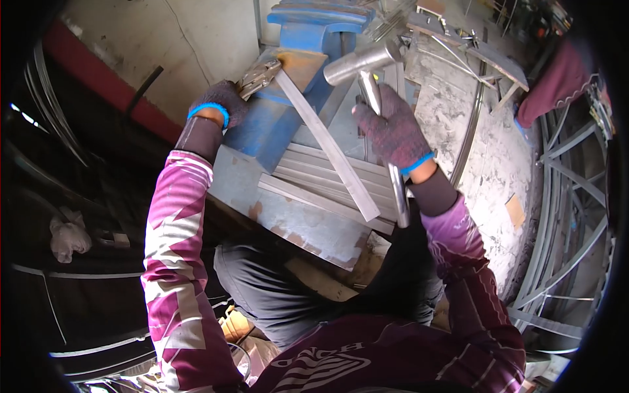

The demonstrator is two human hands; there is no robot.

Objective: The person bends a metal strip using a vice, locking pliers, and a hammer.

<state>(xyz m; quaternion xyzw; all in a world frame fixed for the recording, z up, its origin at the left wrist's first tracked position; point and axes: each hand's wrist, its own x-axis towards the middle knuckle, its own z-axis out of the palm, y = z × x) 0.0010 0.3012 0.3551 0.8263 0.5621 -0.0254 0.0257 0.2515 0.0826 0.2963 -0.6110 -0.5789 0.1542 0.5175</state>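
Observation:
My left hand [219, 105], in a dark knit glove with a blue cuff, is closed around locking pliers [259, 77]. Their jaws grip the upper end of a flat metal bar [325, 143], which slants down to the right. That end lies over the rusty top of a blue bench vise [265, 134]. My right hand [395, 128], gloved the same way, is wrapped around the shaft of an all-metal hammer [360, 63]. The hammer head is right of the pliers, apart from the bar. Part of the shaft is hidden behind my fingers.
Several more flat bars [327, 171] lie side by side on the grey metal bench [288, 226] before my knees. At right, long steel pieces [557, 216] line the floor. Another person's sleeve [557, 82] shows near a low work stand [475, 46].

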